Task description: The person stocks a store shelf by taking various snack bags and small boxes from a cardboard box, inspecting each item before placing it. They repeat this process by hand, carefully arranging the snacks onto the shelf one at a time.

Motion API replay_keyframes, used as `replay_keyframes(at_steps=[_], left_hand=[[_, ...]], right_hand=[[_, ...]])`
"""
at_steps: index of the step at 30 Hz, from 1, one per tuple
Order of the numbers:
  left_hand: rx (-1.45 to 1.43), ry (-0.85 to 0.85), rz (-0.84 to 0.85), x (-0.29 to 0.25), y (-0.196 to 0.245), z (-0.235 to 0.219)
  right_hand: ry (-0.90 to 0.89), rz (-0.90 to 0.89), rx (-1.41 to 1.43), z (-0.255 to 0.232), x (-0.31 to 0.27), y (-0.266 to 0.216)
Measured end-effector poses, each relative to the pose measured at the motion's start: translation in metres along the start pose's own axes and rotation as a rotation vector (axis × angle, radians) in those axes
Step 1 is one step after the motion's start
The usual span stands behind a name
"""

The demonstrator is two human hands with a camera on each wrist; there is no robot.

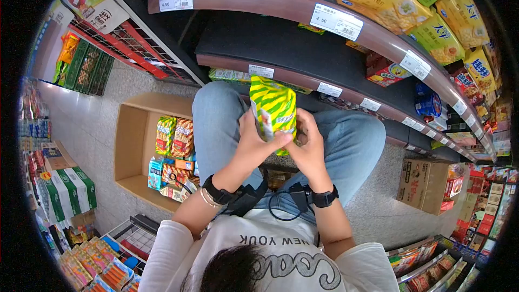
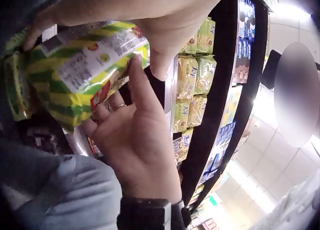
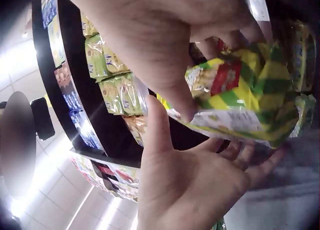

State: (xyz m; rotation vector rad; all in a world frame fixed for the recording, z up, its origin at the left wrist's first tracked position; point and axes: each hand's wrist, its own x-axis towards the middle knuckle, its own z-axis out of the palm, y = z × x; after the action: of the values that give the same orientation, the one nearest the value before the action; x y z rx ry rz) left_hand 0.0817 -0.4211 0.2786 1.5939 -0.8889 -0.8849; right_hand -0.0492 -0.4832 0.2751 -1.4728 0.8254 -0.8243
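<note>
A yellow-and-green striped snack bag (image 1: 274,105) is held upright between both hands in front of the lap. My left hand (image 1: 253,143) grips its left side, fingers round the edge and thumb across the lower front. On the other side my right hand (image 1: 308,148) holds the lower right, with curled fingers and the thumb near the left one. Both wrist views show the bag (image 2: 82,69) (image 3: 240,94) between the two hands; a white printed label panel faces the camera in the left wrist view.
A shelf (image 1: 243,43) with cracker packs (image 1: 378,0) rises ahead, its lower tier close beyond the knees. An open cardboard box (image 1: 127,146) with several snack packs stands on the floor at left. Another carton (image 1: 421,184) stands at right, and a wire basket (image 1: 130,238) at lower left.
</note>
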Motion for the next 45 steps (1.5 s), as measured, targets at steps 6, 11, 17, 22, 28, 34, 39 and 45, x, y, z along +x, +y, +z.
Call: replay_keyframes(at_steps=[6,11,17,22,28,34,39,45], left_hand=[[-0.561,-0.203,-0.165,0.025,0.018,-0.006],[-0.649,-0.232,-0.149,0.044,0.014,0.002],[-0.479,-0.497,-0.092,0.079,0.008,0.007],[-0.268,-0.293,0.088,0.094,-0.008,0.02],[0.218,0.0,0.354,0.131,-0.027,0.048],[0.058,-0.077,0.14,0.147,-0.018,0.049],[0.059,-0.073,0.089,0.149,-0.023,0.044],[0.027,-0.071,0.044,0.156,-0.034,0.037]], right_hand=[[-0.101,-0.092,-0.08,-0.018,0.005,-0.013],[-0.007,0.056,-0.252,-0.037,0.031,0.0],[-0.41,0.278,0.227,-0.058,0.067,0.001],[-0.32,0.236,-0.001,-0.072,0.087,0.008],[-0.071,0.128,-0.002,-0.087,0.159,0.027],[0.088,0.213,-0.08,-0.081,0.21,0.023],[0.095,0.035,-0.174,-0.112,0.267,0.086],[-0.071,-0.168,-0.318,-0.164,0.317,0.145]])
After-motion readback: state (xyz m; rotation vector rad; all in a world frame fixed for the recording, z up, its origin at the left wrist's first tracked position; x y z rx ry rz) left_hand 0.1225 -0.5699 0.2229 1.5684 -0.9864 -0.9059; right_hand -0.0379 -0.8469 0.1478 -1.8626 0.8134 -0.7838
